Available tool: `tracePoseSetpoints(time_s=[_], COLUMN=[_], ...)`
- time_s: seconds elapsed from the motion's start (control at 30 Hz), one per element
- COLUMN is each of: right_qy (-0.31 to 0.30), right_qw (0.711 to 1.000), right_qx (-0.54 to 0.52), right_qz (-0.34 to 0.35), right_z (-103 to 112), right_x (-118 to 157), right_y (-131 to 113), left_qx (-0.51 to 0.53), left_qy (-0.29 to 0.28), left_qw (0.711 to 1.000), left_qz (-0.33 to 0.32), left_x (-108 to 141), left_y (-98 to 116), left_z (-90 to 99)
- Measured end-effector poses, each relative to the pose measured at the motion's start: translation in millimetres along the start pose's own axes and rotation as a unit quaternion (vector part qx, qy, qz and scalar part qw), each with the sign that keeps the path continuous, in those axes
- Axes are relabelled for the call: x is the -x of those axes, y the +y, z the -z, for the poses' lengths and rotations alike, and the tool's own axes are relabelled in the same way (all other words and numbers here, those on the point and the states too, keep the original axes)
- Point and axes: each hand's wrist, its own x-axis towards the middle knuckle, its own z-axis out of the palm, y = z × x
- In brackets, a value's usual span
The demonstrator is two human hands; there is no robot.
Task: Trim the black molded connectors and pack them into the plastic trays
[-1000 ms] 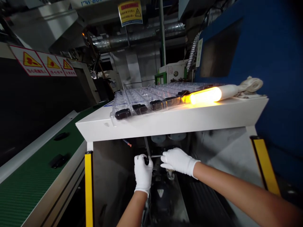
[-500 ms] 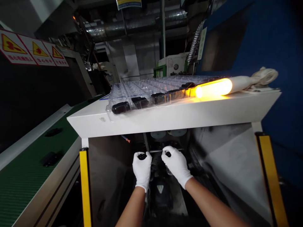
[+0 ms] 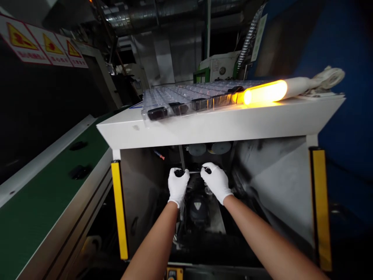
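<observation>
My left hand (image 3: 178, 186) and my right hand (image 3: 216, 182), both in white gloves, reach into a dark opening under a white machine housing. Each hand grips a black knob (image 3: 179, 172) (image 3: 207, 170) on a thin metal rod (image 3: 196, 172), one at either end. Below the hands sits a dark motor-like part (image 3: 198, 208). Above them, a clear plastic blister tray (image 3: 186, 93) rests on the white housing ledge (image 3: 221, 126), with dark items (image 3: 157, 113) in its front row.
A glowing tube lamp (image 3: 265, 92) lies on the ledge at right. Yellow safety light bars (image 3: 119, 210) (image 3: 320, 210) flank the opening. A green conveyor belt (image 3: 43, 194) runs along the left, below warning signs (image 3: 43, 44). Grey discs (image 3: 196, 149) sit behind the rod.
My right hand has moved from the side of the rod onto its right knob. Both hands now sit higher in the picture, and the view has shifted.
</observation>
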Motion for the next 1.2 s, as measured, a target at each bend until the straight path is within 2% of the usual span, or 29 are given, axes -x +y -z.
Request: tracePoseSetpoints(time_s=[0.1,0.17,0.23,0.3,0.47,0.57,0.67,0.77,0.87,0.97,1.03,1.13,1.2], right_qy=[0.018,0.047,0.067,0.055,-0.005,0.0,0.019,0.039,0.044,0.02,0.013,0.077,0.111], right_qw=[1.0,0.997,0.993,0.989,0.989,0.988,0.989,0.99,0.99,0.99,0.989,0.988,0.983], right_qx=[-0.002,-0.02,-0.064,-0.111,-0.149,-0.152,-0.144,-0.131,-0.129,-0.14,-0.146,-0.118,-0.096], right_qz=[0.017,0.051,0.076,0.078,0.02,-0.015,-0.029,-0.032,-0.027,-0.01,0.007,0.066,0.111], right_z=[16.2,23.1,20.5,6.5,-46.8,-64.5,-71.9,-77.0,-79.5,-72.6,-61.5,-41.2,-31.8], right_x=[5.1,9.3,12.4,13.7,12.4,11.3,11.3,12.1,12.1,12.7,18.3,47.4,86.5], right_y=[-4.2,-14.8,-31.7,-51.8,-89.8,-94.8,-91.6,-87.0,-85.1,-87.6,-88.9,-81.2,-67.9], left_qx=[0.051,0.091,0.105,0.086,0.045,0.0,-0.045,-0.097,-0.181,-0.251,-0.285,-0.337,-0.377], left_qy=[-0.041,-0.029,0.004,0.022,-0.01,0.01,0.029,0.044,0.053,0.051,0.031,-0.036,-0.081], left_qw=[0.998,0.995,0.994,0.992,0.988,0.985,0.983,0.984,0.979,0.967,0.958,0.941,0.923], left_qz=[-0.015,-0.001,0.041,0.088,0.147,0.175,0.174,0.144,0.077,0.01,-0.007,-0.016,-0.013], left_x=[18.4,38.1,63.2,92.1,166.8,203.8,233.7,258.1,274.5,278.3,274.5,265.7,260.7], left_y=[-10.5,-25.4,-43.7,-62.1,-101.0,-122.3,-142.3,-159.4,-169.6,-170.4,-167.9,-165.6,-166.0], left_z=[27.5,50.9,74.6,96.4,143.9,170.0,190.5,201.1,203.9,205.4,206.6,205.9,203.1])
